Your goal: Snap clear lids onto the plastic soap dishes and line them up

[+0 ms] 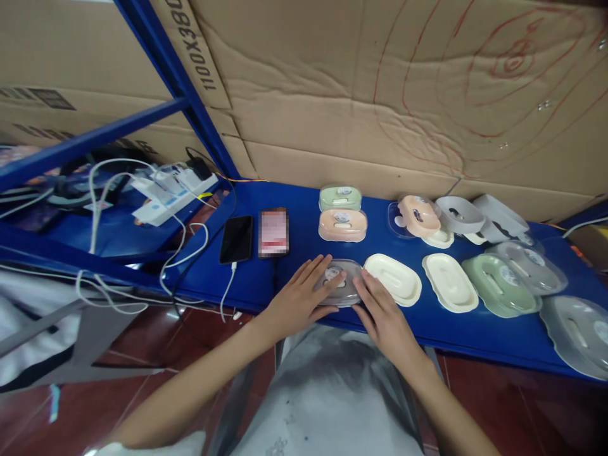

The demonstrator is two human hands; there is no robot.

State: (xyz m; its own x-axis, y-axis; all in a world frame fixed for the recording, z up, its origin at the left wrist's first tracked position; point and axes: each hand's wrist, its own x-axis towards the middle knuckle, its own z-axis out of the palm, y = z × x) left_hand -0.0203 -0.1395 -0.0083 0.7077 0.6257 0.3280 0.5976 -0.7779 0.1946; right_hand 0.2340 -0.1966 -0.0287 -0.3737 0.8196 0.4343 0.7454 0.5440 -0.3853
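Observation:
A grey soap box (339, 292) with a clear lid and a round sticker lies on the blue surface near its front edge, between my two hands. My left hand (304, 294) grips it from the left, its fingers spread over the lid and the thumb along the near side. On the right end, my right hand (382, 310) closes with fingertips on the lid and thumb low at the front. Right beside that hand is a cream oval tray (394, 280). Behind the grey box stand a peach soap box (342, 227) and a green soap box (340, 197), both lidded.
Another cream tray (450, 282), a green lidded box (503, 285) and grey lidded boxes (582, 332) line the right. Behind them are loose peach (418, 215) and grey parts (458, 215). Two phones, one black (236, 239), lie left, near white cables and a power strip (173, 193).

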